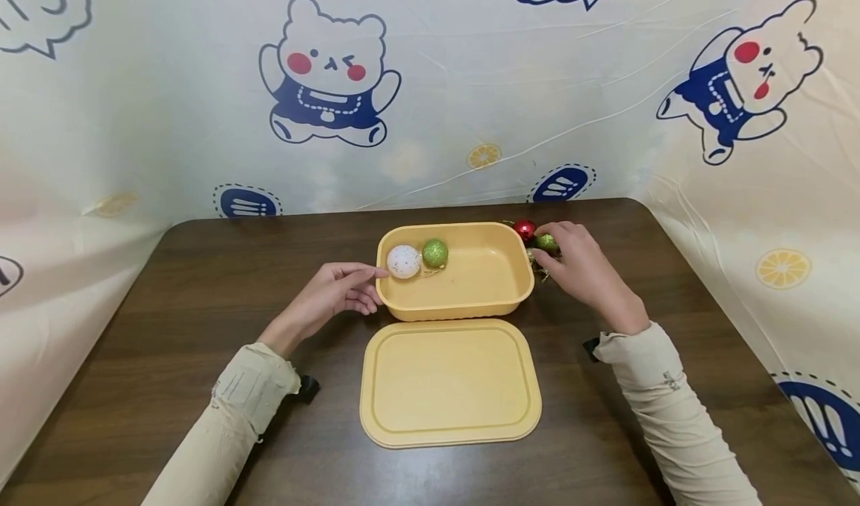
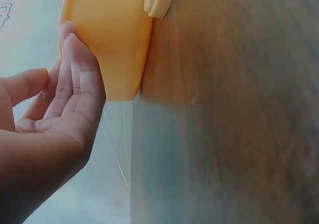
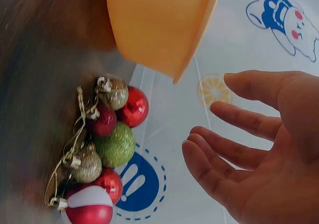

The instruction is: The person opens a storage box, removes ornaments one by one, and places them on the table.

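Observation:
A yellow plastic box (image 1: pixel 480 289) stands on the table, holding a white speckled ball ornament (image 1: pixel 404 262) and a green glitter ball ornament (image 1: pixel 435 253) at its left end. My left hand (image 1: pixel 343 289) touches the box's left end with its fingertips, fingers loosely extended; the left wrist view shows this hand (image 2: pixel 67 94) against the box wall (image 2: pixel 114 45). Over the ornaments to the right of the box is my right hand (image 1: pixel 581 263). In the right wrist view that hand (image 3: pixel 249 139) has spread fingers and holds nothing, above red (image 3: pixel 134 107), green (image 3: pixel 115 144) and gold (image 3: pixel 86 167) ball ornaments.
A flat yellow lid (image 1: pixel 450 383) lies on the dark wooden table (image 1: pixel 201 327) just in front of the box. Among the ornaments is a red-and-white striped ball (image 3: pixel 89 205), with gold hanging cords (image 3: pixel 62 159) beside them. A printed cloth (image 1: pixel 457 80) hangs behind the table.

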Demonstrator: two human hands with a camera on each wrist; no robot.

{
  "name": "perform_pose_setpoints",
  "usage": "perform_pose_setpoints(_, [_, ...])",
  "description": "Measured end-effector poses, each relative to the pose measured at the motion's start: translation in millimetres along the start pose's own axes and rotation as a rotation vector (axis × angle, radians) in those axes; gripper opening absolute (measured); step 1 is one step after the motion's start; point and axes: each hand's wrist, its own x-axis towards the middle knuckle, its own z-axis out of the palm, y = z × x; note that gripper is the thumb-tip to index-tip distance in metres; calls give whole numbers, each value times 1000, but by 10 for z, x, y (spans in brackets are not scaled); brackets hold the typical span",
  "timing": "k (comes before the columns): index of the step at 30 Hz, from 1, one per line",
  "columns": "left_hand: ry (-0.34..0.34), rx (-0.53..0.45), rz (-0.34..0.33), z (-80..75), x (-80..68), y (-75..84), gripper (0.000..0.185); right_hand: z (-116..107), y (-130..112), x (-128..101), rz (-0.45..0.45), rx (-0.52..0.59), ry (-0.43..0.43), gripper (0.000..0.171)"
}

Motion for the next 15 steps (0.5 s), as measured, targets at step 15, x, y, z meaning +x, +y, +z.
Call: perform_pose_setpoints(15, [-8, -4, 1, 3, 3, -6, 49, 177, -283, 143, -82, 39, -59, 37])
